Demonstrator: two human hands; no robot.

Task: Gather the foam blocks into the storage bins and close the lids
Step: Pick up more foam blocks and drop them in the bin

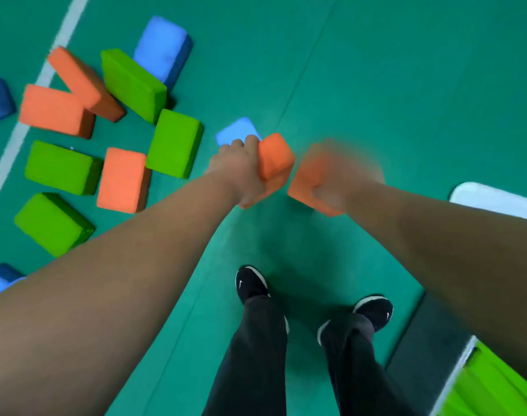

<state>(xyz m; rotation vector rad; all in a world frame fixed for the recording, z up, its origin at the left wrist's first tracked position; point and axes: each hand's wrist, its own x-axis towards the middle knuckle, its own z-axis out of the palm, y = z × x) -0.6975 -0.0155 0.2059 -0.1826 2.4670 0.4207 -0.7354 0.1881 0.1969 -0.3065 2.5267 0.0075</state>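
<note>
Standing; left hand (241, 172) grips orange block (277, 162); right hand (346, 178), blurred, grips second orange block (304, 184); green floor (376, 70) below.

two orange foam blocks are held up at mid-frame, almost touching: the sharp orange block (275, 157) gripped in the left hand (241, 172), the blurred orange block (307, 183) in the right hand (343, 181). the scattered blocks (122, 178), green, orange and blue, lie flat or tilted across the floor in the upper left. in the lower right corner the bin (463, 364) shows green blocks (496, 388) packed inside.
</note>
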